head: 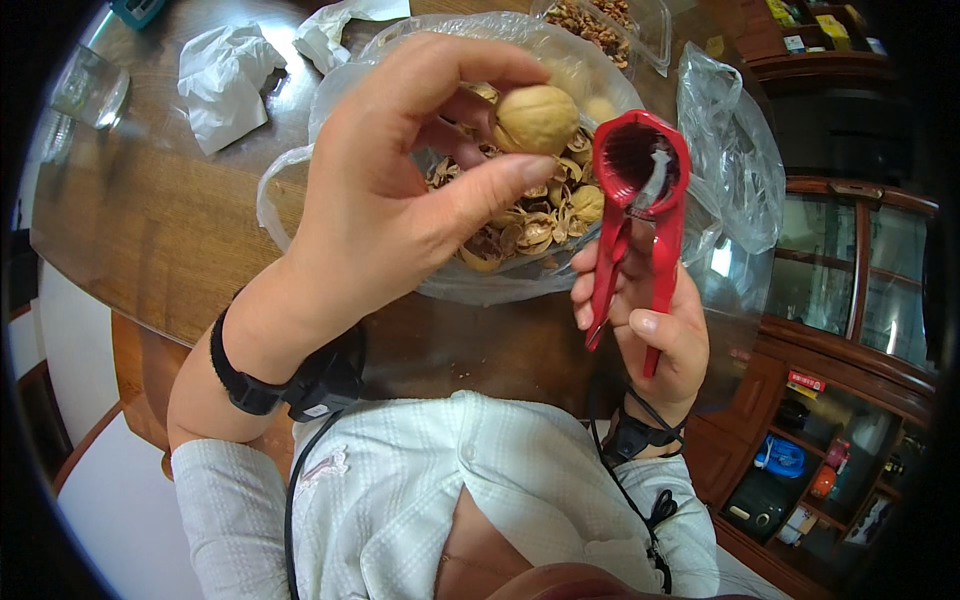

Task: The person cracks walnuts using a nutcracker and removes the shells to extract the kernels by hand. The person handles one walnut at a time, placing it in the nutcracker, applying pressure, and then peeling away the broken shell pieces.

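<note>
A whole walnut (537,120) is held between the thumb and fingers of my left hand (397,172), over a clear plastic bag. Beside it, my right hand (667,322) grips the handles of a red walnut cracker (667,247). Its round cup faces up and the two handles stand slightly apart; I see no whole nut in the cup. Under both hands, broken walnut shells (532,232) and more walnuts lie in the open plastic bag (480,289). The far side of the bag is blurred by the clear film over pale walnuts.
A clear plastic box of walnut kernels (592,30) stands at the back. Another crumpled plastic bag (731,150) lies at the right. Crumpled white tissues (225,82) and a drinking glass (94,90) are at the left on the wooden table (150,232). Cables hang from both wrists.
</note>
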Demonstrator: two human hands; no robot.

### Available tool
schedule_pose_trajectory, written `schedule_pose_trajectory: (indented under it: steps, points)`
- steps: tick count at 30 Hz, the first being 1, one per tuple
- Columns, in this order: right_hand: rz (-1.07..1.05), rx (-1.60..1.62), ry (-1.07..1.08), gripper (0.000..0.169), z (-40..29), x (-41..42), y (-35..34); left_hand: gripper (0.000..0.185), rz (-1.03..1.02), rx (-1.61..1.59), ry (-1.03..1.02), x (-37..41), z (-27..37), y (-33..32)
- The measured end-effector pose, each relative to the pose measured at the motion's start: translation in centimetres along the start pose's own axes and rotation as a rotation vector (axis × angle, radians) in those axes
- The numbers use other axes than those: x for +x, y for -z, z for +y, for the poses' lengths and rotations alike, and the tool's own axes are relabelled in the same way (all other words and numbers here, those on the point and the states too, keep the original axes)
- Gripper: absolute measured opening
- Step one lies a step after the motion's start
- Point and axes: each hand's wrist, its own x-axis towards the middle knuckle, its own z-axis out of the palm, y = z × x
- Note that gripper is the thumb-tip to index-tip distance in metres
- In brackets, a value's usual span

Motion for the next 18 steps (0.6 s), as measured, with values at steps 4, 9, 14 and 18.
schedule_pose_trajectory:
  steps: [4,9,14,18]
  points:
    - [-0.076,0.068,-0.121,0.072,0.08,0.18,-0.41,0.046,-0.062,0.093,-0.093,0.0,0.13,0.13]
    - [-0.123,0.094,-0.177,0.074,0.42,0.41,-0.58,0.046,-0.094,0.192,-0.192,0.24,0.44,-0.16]
    - [-0.171,0.074,-0.223,0.072,0.72,0.47,-0.8,0.044,-0.132,0.318,-0.205,0.22,0.49,-0.45]
    - [-0.159,0.1,-0.219,0.069,0.78,0.37,-0.73,0.041,-0.122,0.279,-0.165,0.26,0.91,-0.69]
